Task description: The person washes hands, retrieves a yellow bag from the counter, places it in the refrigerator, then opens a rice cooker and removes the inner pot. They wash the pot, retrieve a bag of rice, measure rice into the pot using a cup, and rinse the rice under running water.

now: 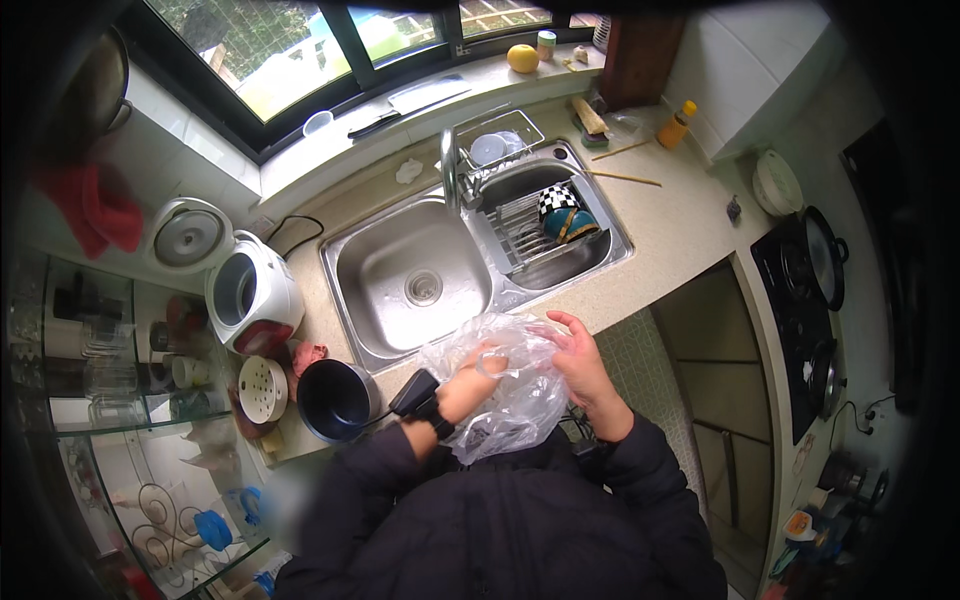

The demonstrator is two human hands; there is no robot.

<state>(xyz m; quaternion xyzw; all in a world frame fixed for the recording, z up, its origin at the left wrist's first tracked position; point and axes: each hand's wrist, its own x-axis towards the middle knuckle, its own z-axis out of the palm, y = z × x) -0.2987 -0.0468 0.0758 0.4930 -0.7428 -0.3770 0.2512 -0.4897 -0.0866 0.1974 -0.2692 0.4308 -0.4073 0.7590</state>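
Note:
A crumpled clear plastic bag (pixel 525 401) hangs in front of my body, just below the near edge of the sink. My left hand (pixel 472 386) reaches into the bag's opening; its fingers are partly hidden by the plastic. At the bag's right side, my right hand (pixel 585 367) grips the rim between thumb and fingers, with the index finger raised. What the bag holds cannot be made out. Behind it lies the bare left basin (pixel 397 262) of a steel double sink.
An open white rice cooker (pixel 292 292), a dark inner pot (pixel 337 397) and a white perforated steamer tray (pixel 262 388) stand at the left. Bowls (pixel 566 225) rest on a rack in the right basin. The faucet (pixel 448 172) rises between the basins. The black hob (pixel 791 322) is far right.

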